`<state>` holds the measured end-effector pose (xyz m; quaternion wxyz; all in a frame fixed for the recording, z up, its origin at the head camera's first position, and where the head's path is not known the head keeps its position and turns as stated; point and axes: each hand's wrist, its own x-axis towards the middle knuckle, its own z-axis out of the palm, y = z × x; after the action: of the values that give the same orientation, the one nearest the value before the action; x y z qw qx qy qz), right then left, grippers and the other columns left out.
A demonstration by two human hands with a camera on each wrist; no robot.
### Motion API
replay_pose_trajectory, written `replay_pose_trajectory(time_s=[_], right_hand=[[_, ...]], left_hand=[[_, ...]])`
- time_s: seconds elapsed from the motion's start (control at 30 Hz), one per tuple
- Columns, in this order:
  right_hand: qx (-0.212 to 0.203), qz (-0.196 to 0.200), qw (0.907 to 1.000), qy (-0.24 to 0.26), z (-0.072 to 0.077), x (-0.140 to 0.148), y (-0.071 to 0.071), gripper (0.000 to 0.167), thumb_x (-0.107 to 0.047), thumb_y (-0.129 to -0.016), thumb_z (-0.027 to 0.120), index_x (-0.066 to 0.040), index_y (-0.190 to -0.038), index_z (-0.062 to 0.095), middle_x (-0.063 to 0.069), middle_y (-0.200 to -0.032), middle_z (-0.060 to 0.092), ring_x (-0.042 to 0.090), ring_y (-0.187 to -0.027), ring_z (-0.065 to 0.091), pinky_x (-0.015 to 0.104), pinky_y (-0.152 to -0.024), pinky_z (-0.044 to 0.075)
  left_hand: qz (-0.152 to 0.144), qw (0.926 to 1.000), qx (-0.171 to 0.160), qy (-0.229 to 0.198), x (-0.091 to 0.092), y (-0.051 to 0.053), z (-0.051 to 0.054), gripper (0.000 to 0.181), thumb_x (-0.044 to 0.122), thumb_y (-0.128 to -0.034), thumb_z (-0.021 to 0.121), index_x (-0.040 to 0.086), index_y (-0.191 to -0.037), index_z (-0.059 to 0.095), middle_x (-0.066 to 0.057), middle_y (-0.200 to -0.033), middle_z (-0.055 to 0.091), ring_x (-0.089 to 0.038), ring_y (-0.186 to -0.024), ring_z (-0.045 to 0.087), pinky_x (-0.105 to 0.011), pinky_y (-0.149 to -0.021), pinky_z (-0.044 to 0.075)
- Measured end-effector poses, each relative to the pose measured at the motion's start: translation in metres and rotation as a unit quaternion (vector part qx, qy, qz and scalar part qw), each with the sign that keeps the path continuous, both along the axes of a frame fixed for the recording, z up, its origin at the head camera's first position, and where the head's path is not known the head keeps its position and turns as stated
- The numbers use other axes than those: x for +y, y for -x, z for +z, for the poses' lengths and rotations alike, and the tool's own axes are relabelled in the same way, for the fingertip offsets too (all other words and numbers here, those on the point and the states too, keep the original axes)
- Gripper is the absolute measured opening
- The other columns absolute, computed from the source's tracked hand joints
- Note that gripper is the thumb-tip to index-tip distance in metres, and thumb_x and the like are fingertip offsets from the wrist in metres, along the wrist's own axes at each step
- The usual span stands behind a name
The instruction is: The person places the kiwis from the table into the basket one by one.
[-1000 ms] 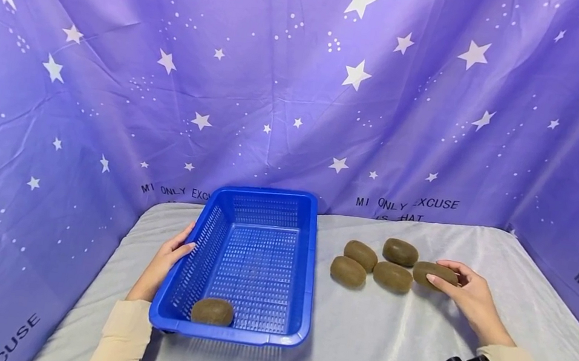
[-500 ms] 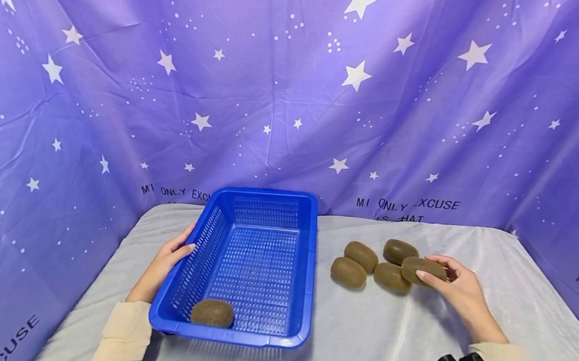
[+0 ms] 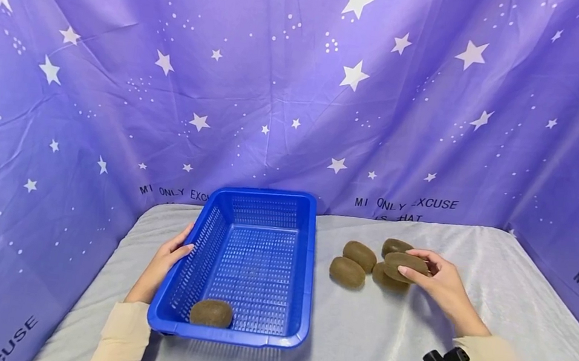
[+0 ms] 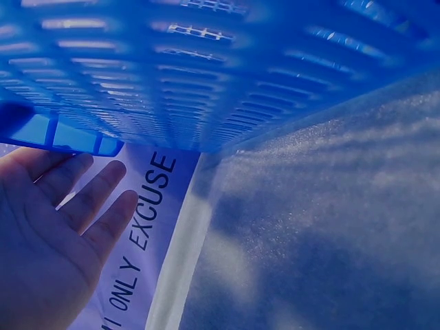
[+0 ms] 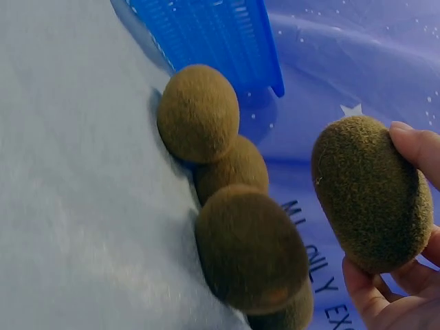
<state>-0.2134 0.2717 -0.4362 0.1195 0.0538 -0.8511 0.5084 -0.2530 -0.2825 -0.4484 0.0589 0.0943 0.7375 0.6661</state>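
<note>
My right hand (image 3: 443, 286) pinches a brown fuzzy kiwi (image 3: 405, 268) between thumb and fingers. In the right wrist view the held kiwi (image 5: 371, 196) is raised off the table. Below and beside it lie several more kiwis, such as one at the left (image 3: 347, 272) and one behind (image 3: 396, 247); the held one partly hides another (image 3: 389, 279). My left hand (image 3: 162, 264) holds the left rim of a blue plastic basket (image 3: 304, 280), thumb over the edge. The left wrist view shows that hand's fingers (image 4: 103, 185) under the rim. One kiwi (image 3: 211, 313) lies in the basket's near left corner.
A pale grey cloth (image 3: 344, 346) covers the table. Purple star-printed curtains (image 3: 302, 84) stand behind and at both sides. A black device (image 3: 445, 360) sits at the right wrist.
My right hand has lifted the kiwi from the right end of the group and carried it left, over the other kiwis. The left hand and basket have stayed in place.
</note>
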Motion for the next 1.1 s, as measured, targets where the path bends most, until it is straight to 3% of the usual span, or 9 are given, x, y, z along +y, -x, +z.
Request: replay_pose_trajectory(time_s=[0.13,0.23,0.6,0.87,1.1], right_hand=[[0.003,0.007,1.0,-0.002,0.002,-0.009,0.001,0.043,-0.021,-0.083,0.073,0.001,-0.117,0.059,0.008,-0.11,0.062,-0.006,-0.088,0.054,0.011,-0.075,0.044],[0.002,0.016,0.9999,0.0,0.005,-0.016,0.001,0.042,-0.021,-0.083,0.073,0.001,-0.116,0.06,0.017,-0.114,0.06,-0.005,-0.089,0.055,0.011,-0.076,0.043],[-0.019,0.075,0.995,0.062,0.017,-0.044,0.002,0.042,-0.015,-0.083,0.072,0.002,-0.119,0.058,0.023,-0.117,0.057,0.004,-0.087,0.059,0.02,-0.073,0.051],[-0.03,0.107,0.9907,0.079,0.026,-0.065,0.004,0.043,-0.016,-0.081,0.074,0.001,-0.118,0.059,0.018,-0.104,0.062,0.01,-0.081,0.061,0.026,-0.067,0.052],[-0.02,0.125,0.9897,0.066,0.028,-0.084,0.009,0.042,-0.016,-0.08,0.076,0.0,-0.116,0.061,0.018,-0.108,0.064,0.012,-0.086,0.06,0.024,-0.072,0.05]], left_hand=[[0.0,1.0,-0.002,-0.001,-0.001,0.0,-0.001,0.062,0.024,-0.1003,0.045,0.016,-0.153,0.013,-0.011,-0.155,0.019,-0.007,-0.11,0.052,-0.028,-0.084,0.05],[0.0,1.0,0.001,0.001,0.0,0.0,-0.001,0.062,0.023,-0.1004,0.045,0.015,-0.153,0.013,-0.012,-0.155,0.019,-0.007,-0.108,0.053,-0.028,-0.083,0.051],[0.001,1.0,-0.001,-0.007,0.001,-0.002,0.002,0.062,0.022,-0.1004,0.045,0.015,-0.153,0.013,-0.014,-0.154,0.02,-0.009,-0.103,0.057,-0.029,-0.079,0.053],[0.003,1.0,-0.005,0.0,-0.001,-0.002,0.001,0.061,0.025,-0.1005,0.045,0.02,-0.153,0.014,-0.01,-0.156,0.019,-0.008,-0.11,0.052,-0.028,-0.084,0.05],[-0.002,1.0,-0.006,-0.003,0.0,-0.001,0.0,0.061,0.024,-0.1005,0.045,0.02,-0.153,0.013,-0.012,-0.155,0.019,-0.01,-0.107,0.054,-0.03,-0.082,0.052]])
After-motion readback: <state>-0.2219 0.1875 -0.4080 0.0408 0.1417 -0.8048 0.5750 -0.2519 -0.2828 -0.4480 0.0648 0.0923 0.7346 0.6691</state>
